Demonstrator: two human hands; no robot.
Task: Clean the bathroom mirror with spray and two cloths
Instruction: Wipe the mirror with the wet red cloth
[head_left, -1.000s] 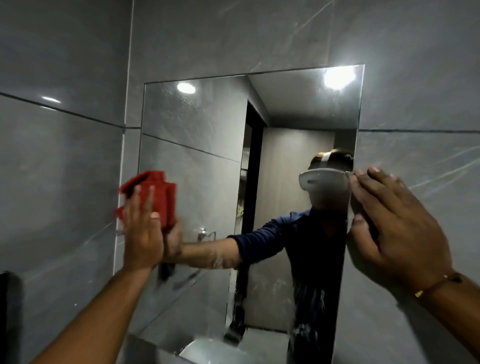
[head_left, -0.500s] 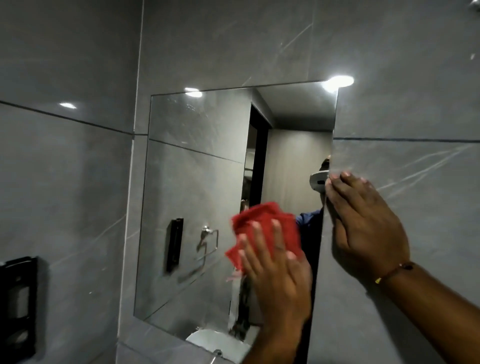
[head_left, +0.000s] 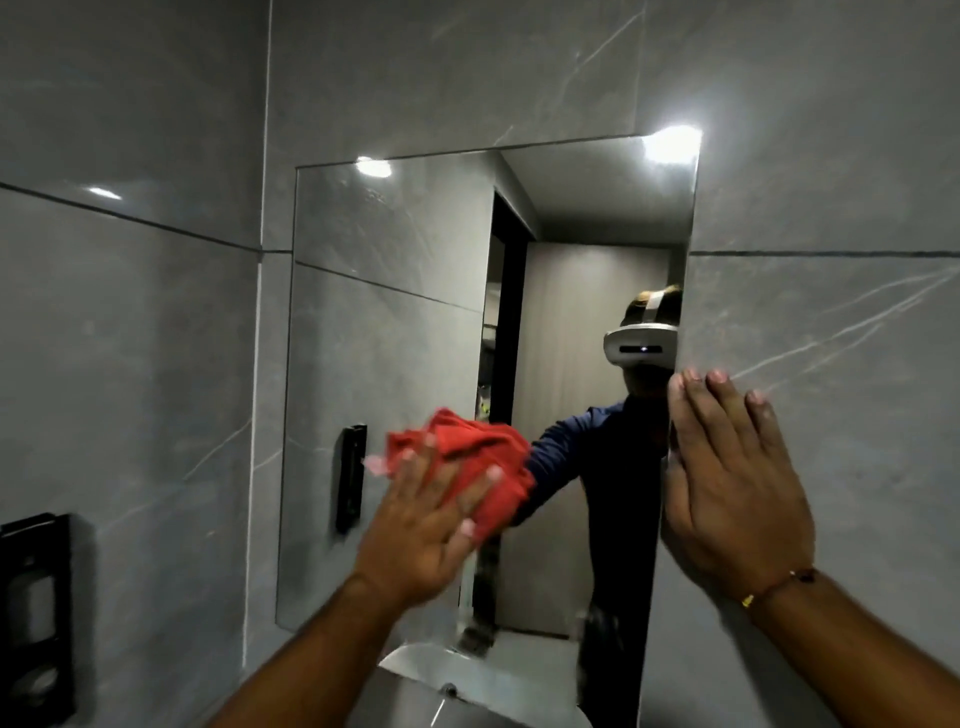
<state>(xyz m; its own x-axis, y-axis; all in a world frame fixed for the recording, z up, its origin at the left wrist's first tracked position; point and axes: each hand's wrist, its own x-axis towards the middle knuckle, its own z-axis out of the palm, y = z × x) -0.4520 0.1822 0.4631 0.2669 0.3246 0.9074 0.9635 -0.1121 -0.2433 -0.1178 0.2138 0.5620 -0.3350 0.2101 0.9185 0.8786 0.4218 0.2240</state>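
Note:
A frameless rectangular mirror (head_left: 395, 322) hangs on the grey tiled wall. My left hand (head_left: 421, 535) presses a crumpled red cloth (head_left: 478, 457) flat against the glass at the mirror's lower middle, fingers spread over it. My right hand (head_left: 727, 478) rests flat, fingers together, on the mirror's right edge and the tile beside it, holding nothing. A thin bracelet sits on that wrist. No spray bottle and no second cloth are in view.
A white basin (head_left: 467, 686) with a tap sits below the mirror. A black wall-mounted holder (head_left: 36, 618) is fixed on the left wall at the frame's edge. The mirror reflects a person in a blue shirt, a doorway and a black fixture.
My left hand swept the red cloth from the mirror's left edge across to near its right side, and now sits back toward the lower middle. My right hand stayed at the right edge.

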